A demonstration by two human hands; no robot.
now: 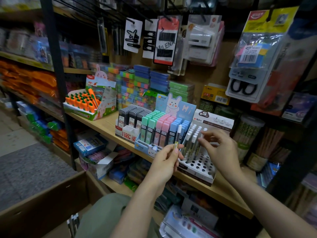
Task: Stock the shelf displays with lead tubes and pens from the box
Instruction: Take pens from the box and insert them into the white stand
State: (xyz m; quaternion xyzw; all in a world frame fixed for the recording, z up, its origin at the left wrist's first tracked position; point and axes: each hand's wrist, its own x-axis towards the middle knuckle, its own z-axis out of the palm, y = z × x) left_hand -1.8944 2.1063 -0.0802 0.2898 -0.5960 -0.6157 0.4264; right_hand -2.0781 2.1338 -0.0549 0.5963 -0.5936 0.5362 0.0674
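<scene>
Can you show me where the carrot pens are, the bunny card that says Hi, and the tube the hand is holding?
carrot pens (80, 100), head view, orange bodies
bunny card (173, 104), head view, bunny's face
lead tube (178, 136), head view, clear barrel under white cap

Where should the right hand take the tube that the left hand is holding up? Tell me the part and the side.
Take the tube by its bare upper half, just under the white cap, coming in from the right. It stands nearly upright, the left hand already pinches its lower end, and the right hand hovers open on that side. A pinch with thumb and forefinger would probably suit so thin a tube.
</scene>
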